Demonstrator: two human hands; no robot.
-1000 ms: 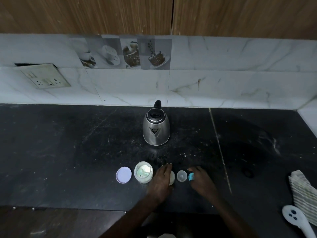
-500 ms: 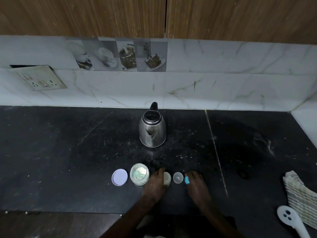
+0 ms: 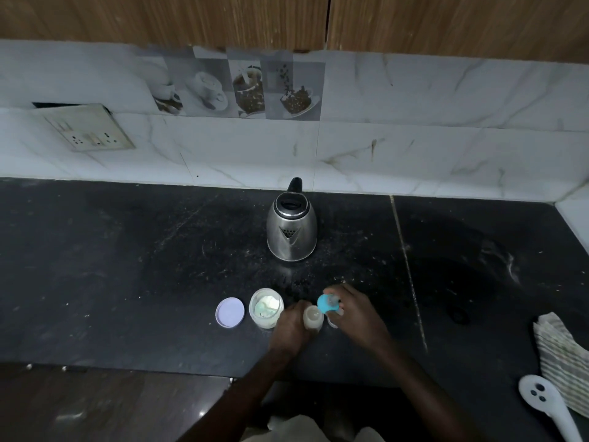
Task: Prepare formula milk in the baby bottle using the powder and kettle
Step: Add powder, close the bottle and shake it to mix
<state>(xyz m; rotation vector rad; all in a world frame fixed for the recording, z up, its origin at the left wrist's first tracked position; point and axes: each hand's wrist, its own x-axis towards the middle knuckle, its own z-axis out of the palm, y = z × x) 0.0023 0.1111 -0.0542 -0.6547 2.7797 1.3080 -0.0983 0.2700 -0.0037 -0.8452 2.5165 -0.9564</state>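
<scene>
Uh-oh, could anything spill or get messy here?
Maybe. The left hand steadies the small open bottle while the right hand holds the blue cap right above it; a bump could tip the bottle. The open powder jar sits just beside the left hand, so an elbow or wrist might knock it over. The jar's lid is off, so powder could scatter on the counter.

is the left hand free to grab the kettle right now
Probably not: the left hand is holding the bottle upright. The path to the kettle looks clear, but it would have to let go first.
</scene>
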